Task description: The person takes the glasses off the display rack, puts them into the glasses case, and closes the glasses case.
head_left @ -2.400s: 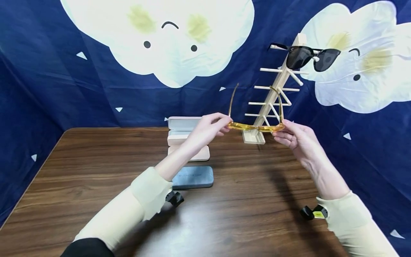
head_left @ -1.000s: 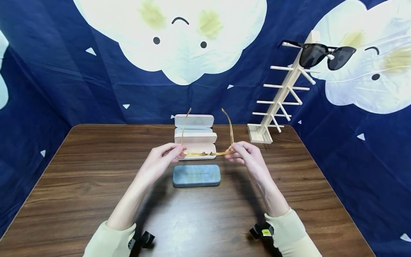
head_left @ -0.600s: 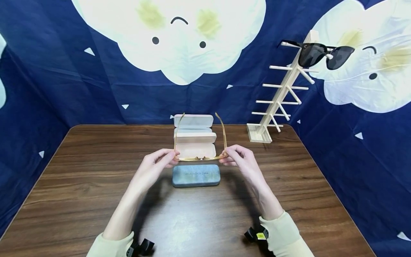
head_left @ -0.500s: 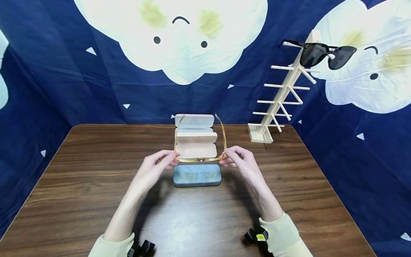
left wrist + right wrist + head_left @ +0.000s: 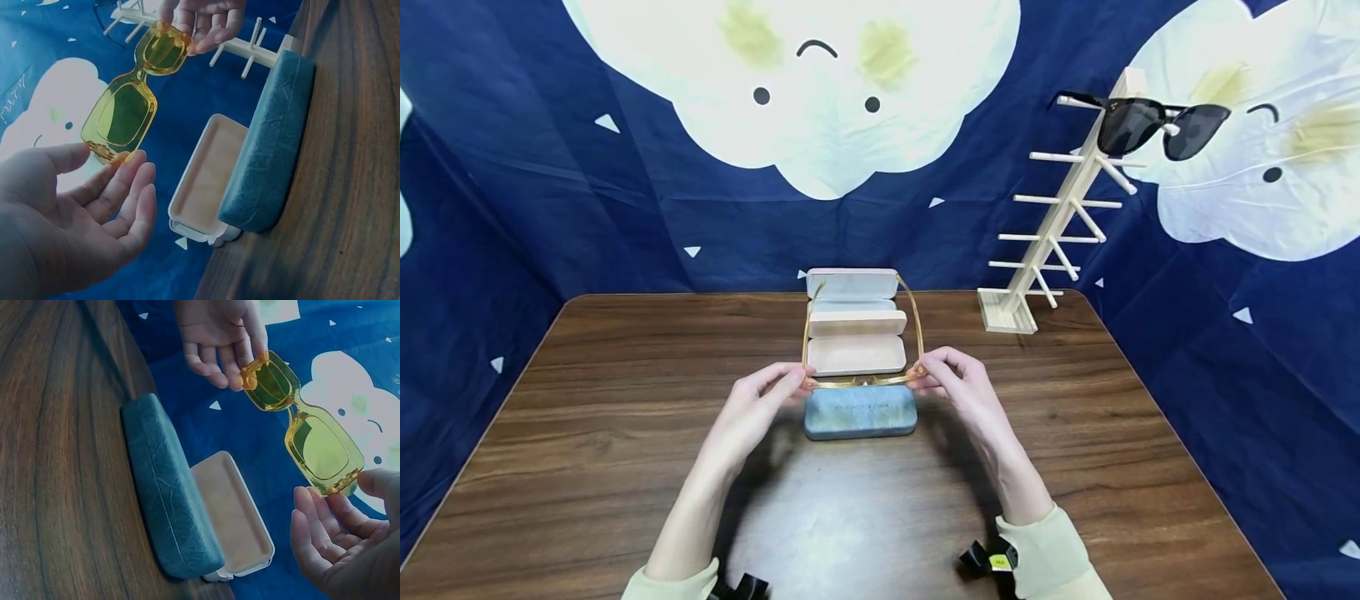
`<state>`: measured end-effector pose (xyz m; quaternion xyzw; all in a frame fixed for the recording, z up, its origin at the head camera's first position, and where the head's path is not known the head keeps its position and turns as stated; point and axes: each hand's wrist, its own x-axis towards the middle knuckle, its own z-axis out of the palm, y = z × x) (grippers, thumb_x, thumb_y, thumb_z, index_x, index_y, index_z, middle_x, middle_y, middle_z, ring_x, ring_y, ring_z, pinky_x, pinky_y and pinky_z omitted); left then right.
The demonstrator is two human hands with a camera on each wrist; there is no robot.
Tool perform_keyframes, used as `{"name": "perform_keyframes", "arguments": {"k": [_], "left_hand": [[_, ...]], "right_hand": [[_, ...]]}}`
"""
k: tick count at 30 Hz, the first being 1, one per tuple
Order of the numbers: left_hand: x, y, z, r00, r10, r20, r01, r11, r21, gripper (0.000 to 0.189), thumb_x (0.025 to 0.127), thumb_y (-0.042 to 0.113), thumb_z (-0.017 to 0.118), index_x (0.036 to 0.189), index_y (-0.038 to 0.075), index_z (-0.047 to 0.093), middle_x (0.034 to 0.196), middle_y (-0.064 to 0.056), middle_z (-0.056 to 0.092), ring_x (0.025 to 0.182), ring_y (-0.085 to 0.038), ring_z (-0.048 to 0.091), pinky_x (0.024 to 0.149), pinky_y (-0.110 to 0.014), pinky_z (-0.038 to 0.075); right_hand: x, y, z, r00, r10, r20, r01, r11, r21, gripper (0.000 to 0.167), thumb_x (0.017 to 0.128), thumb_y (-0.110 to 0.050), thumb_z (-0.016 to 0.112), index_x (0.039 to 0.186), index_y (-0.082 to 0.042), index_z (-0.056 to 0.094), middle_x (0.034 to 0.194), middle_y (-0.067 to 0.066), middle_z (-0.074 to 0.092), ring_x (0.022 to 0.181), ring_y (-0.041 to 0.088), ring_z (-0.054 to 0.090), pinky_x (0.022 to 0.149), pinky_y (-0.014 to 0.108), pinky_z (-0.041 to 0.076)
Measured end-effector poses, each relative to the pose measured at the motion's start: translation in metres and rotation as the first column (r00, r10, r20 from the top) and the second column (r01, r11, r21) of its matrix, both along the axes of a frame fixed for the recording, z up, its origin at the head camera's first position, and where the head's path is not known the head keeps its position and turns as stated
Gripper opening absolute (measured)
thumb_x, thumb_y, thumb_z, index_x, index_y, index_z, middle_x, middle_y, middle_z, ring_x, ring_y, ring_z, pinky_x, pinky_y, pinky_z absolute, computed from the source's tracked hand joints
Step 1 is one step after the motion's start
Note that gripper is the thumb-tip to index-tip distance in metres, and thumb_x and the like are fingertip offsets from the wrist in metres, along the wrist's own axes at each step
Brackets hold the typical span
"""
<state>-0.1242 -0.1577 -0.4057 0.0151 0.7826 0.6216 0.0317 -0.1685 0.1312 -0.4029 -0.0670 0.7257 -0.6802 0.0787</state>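
Between both hands are sunglasses point(image 5: 122, 109) with a clear yellow frame and yellow lenses, their temples spread and pointing away toward the back. My left hand point(image 5: 758, 410) pinches one outer corner of the frame between thumb and fingers. The opposite corner is pinched by my right hand point(image 5: 958, 392). In the head view the frame overlaps the back edge of a closed blue glasses case point(image 5: 860, 414); both wrist views show the glasses held up above it. Behind the blue case lies an opened pale pink glasses case point(image 5: 857, 356).
A wooden glasses rack point(image 5: 1049, 225) with several pegs stands at the back right of the brown table point(image 5: 625, 467). Black sunglasses point(image 5: 1131, 127) hang on its top peg. A dark blue cloth point(image 5: 625, 192) with white clouds hangs behind the table.
Both hands have carried the yellow sunglasses from in front of the rack leftward to the cases. Over the last half second they come slightly nearer the person. The cases have stayed in place.
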Motion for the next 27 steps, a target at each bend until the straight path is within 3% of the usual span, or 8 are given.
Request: {"name": "perform_keyframes", "arguments": {"k": [9, 20, 27], "left_hand": [[0.001, 0.001, -0.003, 1.000, -0.002, 0.009, 0.002, 1.000, 0.011, 0.041, 0.108, 0.033, 0.054, 0.128, 0.000, 0.067, 0.119, -0.020, 0.074, 0.101, -0.012, 0.073, 0.090, -0.028, 0.058], [0.001, 0.001, -0.005, 1.000, 0.015, -0.008, -0.015, 1.000, 0.016, 0.039, 0.108, 0.030, 0.053, 0.128, -0.001, 0.067, 0.116, -0.021, 0.074, 0.098, -0.010, 0.074, 0.090, -0.028, 0.059], [-0.001, 0.005, -0.008, 0.999, 0.035, -0.005, -0.035, 0.999, 0.009, 0.039, 0.109, 0.027, 0.051, 0.129, -0.003, 0.066, 0.117, -0.024, 0.073, 0.097, -0.012, 0.074, 0.089, -0.029, 0.060]], "right_hand": [[0.001, 0.003, -0.006, 1.000, 0.022, -0.015, -0.022, 1.000, -0.004, 0.032, 0.106, -0.019, 0.056, 0.109, 0.012, 0.063, 0.098, 0.010, 0.074, 0.085, 0.016, 0.075, 0.094, 0.059, 0.057], [-0.001, 0.002, -0.010, 0.999, 0.045, -0.004, -0.045, 0.999, 0.009, 0.035, 0.106, -0.022, 0.057, 0.111, 0.013, 0.063, 0.106, 0.021, 0.073, 0.087, 0.017, 0.076, 0.084, 0.037, 0.064], [-0.003, 0.003, -0.011, 0.998, 0.059, 0.016, -0.059, 0.998, -0.005, 0.036, 0.105, -0.020, 0.057, 0.116, 0.015, 0.060, 0.101, 0.012, 0.074, 0.086, 0.016, 0.076, 0.084, 0.037, 0.064]]}}
